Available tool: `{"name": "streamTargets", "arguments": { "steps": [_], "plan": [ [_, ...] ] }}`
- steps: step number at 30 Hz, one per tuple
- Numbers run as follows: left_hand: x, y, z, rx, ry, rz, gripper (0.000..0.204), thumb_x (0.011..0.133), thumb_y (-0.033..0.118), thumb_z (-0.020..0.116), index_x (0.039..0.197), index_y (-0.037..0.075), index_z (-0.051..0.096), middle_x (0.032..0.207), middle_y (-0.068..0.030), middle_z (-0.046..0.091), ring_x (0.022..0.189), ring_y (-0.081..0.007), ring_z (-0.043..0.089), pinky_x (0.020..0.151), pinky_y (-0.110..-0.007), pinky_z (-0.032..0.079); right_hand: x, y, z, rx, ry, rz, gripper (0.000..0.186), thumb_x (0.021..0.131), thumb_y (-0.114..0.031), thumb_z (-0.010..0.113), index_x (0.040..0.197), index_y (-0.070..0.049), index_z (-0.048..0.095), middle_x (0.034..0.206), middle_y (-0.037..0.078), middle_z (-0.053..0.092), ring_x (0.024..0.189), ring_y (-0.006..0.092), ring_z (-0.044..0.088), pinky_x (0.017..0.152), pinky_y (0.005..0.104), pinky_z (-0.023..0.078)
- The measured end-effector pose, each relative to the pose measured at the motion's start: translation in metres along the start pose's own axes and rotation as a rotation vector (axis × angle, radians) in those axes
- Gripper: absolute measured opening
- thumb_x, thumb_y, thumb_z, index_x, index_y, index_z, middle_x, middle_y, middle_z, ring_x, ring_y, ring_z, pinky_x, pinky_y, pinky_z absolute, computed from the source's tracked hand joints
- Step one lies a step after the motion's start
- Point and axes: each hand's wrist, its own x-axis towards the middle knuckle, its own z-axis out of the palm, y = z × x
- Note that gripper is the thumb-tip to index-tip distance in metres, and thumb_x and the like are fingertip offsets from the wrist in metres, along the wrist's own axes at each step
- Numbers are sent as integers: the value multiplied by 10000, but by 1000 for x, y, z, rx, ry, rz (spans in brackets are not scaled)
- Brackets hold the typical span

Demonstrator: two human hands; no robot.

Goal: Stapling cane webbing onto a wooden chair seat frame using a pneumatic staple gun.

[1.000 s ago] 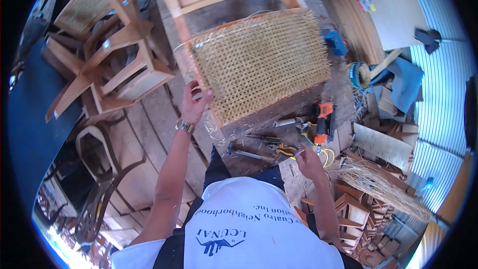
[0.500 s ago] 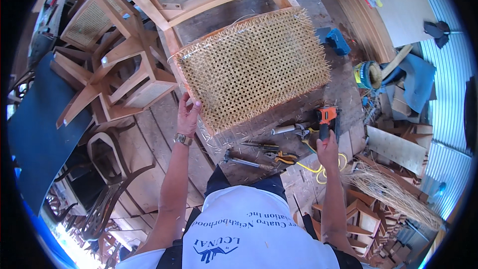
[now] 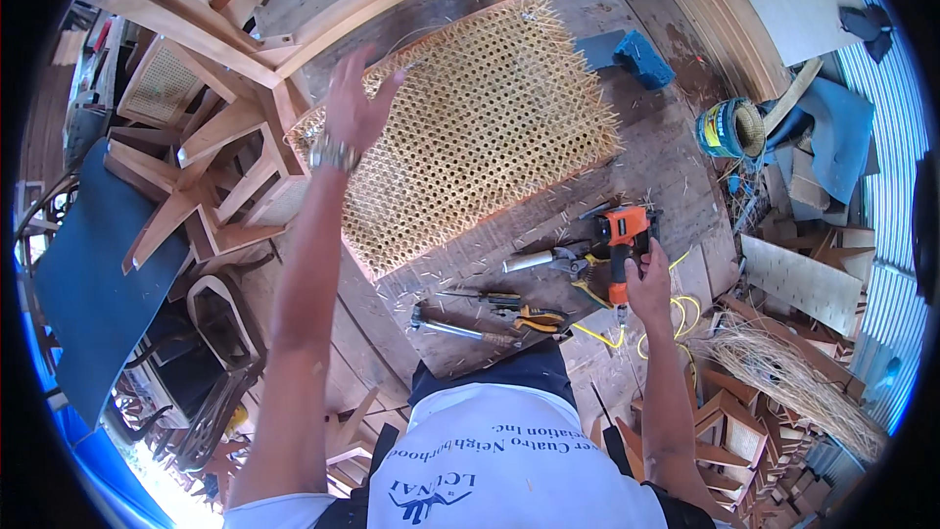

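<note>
A woven cane panel (image 3: 470,127) with frayed edges lies on a wooden frame piece on the wooden work surface (image 3: 666,167). My left hand (image 3: 357,103) is over the panel's left side, fingers apart and holding nothing; whether it touches the cane is unclear. My right hand (image 3: 647,279) is closed on the orange and black pneumatic staple gun (image 3: 623,228), right of the panel. Left of the gun are pliers (image 3: 539,318), metal cutters (image 3: 568,266) and a hammer (image 3: 460,328). A yellow hose (image 3: 601,335) runs from the gun.
Unfinished wooden chairs (image 3: 206,167) are piled at the left, beside a dark blue sheet (image 3: 103,284). A wooden frame (image 3: 343,10) stands behind the panel. At the right are a blue block (image 3: 641,61), a bucket (image 3: 723,132), cane strands (image 3: 783,382) and boards (image 3: 798,279).
My left hand has let go of the panel's left edge and moved forward over it. My right hand has moved onto the staple gun. The view has shifted.
</note>
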Motion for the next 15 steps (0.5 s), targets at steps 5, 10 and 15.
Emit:
{"name": "streamTargets", "arguments": {
  "steps": [5, 10, 15],
  "plan": [
    [90, -20, 52, -68, -687, -123, 972, 813, 845, 487, 1385, 61, 541, 1181, -193, 685, 1160, -323, 641, 1015, -436, 478, 4, 0, -19, -30, -49, -47, 649, 923, -203, 635, 1447, 77, 372, 1276, 231, 526, 1122, 325, 569, 990, 402, 472],
    [96, -13, 65, -63, -696, -97, 834, 767, 851, 562, 1005, 67, 717, 854, -133, 719, 847, -281, 708, 776, -429, 539, 0, 15, -13, -62, -94, 16, 750, 899, -236, 671, 1473, 93, 316, 1325, 263, 502, 1172, 360, 552, 1012, 421, 461],
    [92, -13, 70, -131, -629, -127, 794, 764, 833, 583, 959, 79, 732, 792, -132, 714, 804, -280, 707, 765, -423, 539, 9, 31, 21, -212, -102, 31, 978, 843, -320, 757, 1517, 97, 182, 1420, 302, 431, 1257, 395, 505, 1091, 414, 408]
  ]
}}
